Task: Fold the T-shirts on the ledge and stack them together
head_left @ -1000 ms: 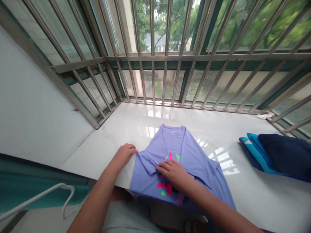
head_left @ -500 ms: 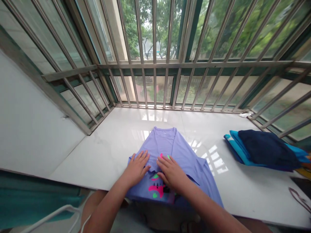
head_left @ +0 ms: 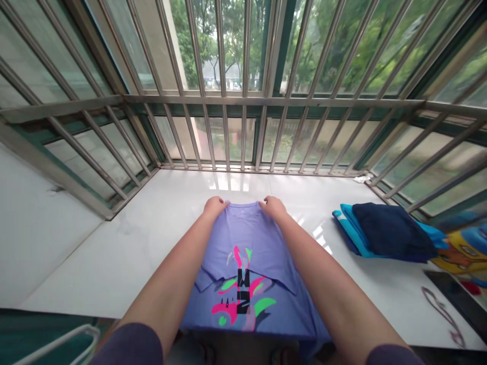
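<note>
A purple T-shirt (head_left: 243, 230) with a pink, green and black print lies spread on the white ledge, its collar toward the window and its hem hanging over the near edge. At the collar's left end, my left hand (head_left: 215, 205) pinches the fabric between thumb and fingers. My right hand (head_left: 274, 207) grips the shirt at the collar's right end in the same way. Both arms reach forward over the shirt's sides, and the sleeves lie folded inward across the front.
On the right sits a stack of folded blue and navy clothes (head_left: 393, 230). Beyond it are a colourful cartoon-patterned item (head_left: 462, 248), a dark flat object (head_left: 456, 294) and a pair of glasses (head_left: 443, 312). Metal window bars (head_left: 243, 137) rise behind the white ledge (head_left: 152, 238).
Both hands have moved from lying flat on the shirt's middle to its collar and closed on the two ends. The print is now uncovered. The view has shifted slightly right.
</note>
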`<act>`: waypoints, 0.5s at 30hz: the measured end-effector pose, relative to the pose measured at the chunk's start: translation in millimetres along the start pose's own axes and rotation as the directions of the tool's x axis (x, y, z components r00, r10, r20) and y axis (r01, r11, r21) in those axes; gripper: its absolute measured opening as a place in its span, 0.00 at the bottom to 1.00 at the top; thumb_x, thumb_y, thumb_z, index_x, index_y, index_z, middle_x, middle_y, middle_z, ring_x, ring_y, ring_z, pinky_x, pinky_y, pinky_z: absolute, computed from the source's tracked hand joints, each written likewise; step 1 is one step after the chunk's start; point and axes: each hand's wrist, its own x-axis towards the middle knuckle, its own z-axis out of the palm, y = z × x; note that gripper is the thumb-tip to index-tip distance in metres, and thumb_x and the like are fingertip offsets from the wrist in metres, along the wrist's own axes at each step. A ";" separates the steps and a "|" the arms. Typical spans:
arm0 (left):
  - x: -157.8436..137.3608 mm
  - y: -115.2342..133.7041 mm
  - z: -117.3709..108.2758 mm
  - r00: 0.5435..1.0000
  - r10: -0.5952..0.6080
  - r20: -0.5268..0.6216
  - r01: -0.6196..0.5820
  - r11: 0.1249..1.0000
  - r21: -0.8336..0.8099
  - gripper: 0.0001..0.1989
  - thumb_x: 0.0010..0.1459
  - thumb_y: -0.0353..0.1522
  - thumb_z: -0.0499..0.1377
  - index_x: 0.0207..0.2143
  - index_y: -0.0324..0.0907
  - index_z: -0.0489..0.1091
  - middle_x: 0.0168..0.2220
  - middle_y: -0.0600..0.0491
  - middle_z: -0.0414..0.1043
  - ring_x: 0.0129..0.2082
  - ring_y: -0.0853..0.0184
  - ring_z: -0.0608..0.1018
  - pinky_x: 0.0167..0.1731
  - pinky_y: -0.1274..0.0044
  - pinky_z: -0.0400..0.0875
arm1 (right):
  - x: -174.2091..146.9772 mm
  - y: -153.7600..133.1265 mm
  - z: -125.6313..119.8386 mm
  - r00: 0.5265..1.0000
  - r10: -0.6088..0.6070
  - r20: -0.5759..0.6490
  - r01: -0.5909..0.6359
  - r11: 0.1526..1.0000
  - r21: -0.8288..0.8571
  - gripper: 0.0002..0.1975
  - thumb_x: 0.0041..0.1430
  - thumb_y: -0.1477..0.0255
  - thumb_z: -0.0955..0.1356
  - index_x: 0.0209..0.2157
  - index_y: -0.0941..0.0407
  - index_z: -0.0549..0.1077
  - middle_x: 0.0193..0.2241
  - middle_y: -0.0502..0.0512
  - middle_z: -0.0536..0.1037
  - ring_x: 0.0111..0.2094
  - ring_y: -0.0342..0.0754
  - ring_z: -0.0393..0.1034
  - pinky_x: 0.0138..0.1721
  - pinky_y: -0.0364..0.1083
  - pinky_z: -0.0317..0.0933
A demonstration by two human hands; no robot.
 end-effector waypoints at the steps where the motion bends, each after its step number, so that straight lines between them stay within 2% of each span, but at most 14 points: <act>1: 4.7 0.3 2.6 1.000 0.007 0.004 -0.007 1.000 -0.013 0.11 0.59 0.41 0.69 0.33 0.43 0.81 0.38 0.44 0.86 0.42 0.54 0.85 0.42 0.72 0.74 | 5.3 -2.8 6.2 1.000 0.009 -0.002 -0.009 1.000 0.011 0.22 0.71 0.58 0.70 0.56 0.58 0.82 0.55 0.68 0.82 0.55 0.59 0.77 0.53 0.49 0.67; 5: 11.8 -0.6 1.5 0.997 0.075 0.004 -0.075 0.993 -0.089 0.07 0.58 0.37 0.69 0.32 0.43 0.81 0.34 0.49 0.85 0.37 0.59 0.84 0.38 0.73 0.73 | 14.3 -8.6 17.6 1.000 0.010 -0.024 -0.008 0.996 0.085 0.12 0.71 0.67 0.69 0.48 0.57 0.84 0.51 0.66 0.84 0.53 0.58 0.77 0.51 0.49 0.67; 9: -7.4 0.5 -22.0 0.982 0.184 -0.047 -0.189 0.966 -0.175 0.10 0.61 0.38 0.66 0.39 0.42 0.82 0.35 0.51 0.84 0.36 0.61 0.82 0.38 0.73 0.75 | -3.3 -0.2 -0.2 0.992 -0.077 -0.100 0.095 0.978 0.184 0.11 0.73 0.70 0.67 0.47 0.56 0.81 0.47 0.61 0.84 0.48 0.53 0.77 0.52 0.48 0.67; 11: -34.6 -3.2 -38.1 0.966 0.244 -0.088 -0.258 0.944 -0.205 0.10 0.62 0.38 0.66 0.42 0.44 0.83 0.39 0.51 0.83 0.40 0.61 0.82 0.43 0.72 0.76 | -30.8 10.9 -12.2 0.977 -0.145 -0.159 0.177 0.961 0.212 0.09 0.73 0.69 0.67 0.48 0.55 0.80 0.49 0.60 0.82 0.51 0.52 0.76 0.56 0.49 0.66; 13: -74.6 -14.4 -49.0 0.927 0.344 -0.149 -0.370 0.904 -0.216 0.08 0.63 0.37 0.66 0.42 0.47 0.83 0.45 0.51 0.83 0.48 0.61 0.81 0.53 0.70 0.75 | -71.0 26.3 -18.2 0.939 -0.249 -0.238 0.304 0.924 0.230 0.07 0.73 0.68 0.69 0.47 0.54 0.78 0.49 0.59 0.81 0.54 0.53 0.74 0.59 0.51 0.66; 15: -122.7 -33.6 -48.8 0.821 0.520 -0.235 -0.560 0.813 -0.161 0.07 0.64 0.34 0.65 0.42 0.50 0.83 0.47 0.50 0.82 0.51 0.59 0.80 0.57 0.66 0.73 | -117.8 43.7 -14.1 0.838 -0.407 -0.363 0.505 0.831 0.234 0.06 0.74 0.68 0.68 0.46 0.53 0.78 0.48 0.60 0.80 0.53 0.55 0.73 0.58 0.53 0.67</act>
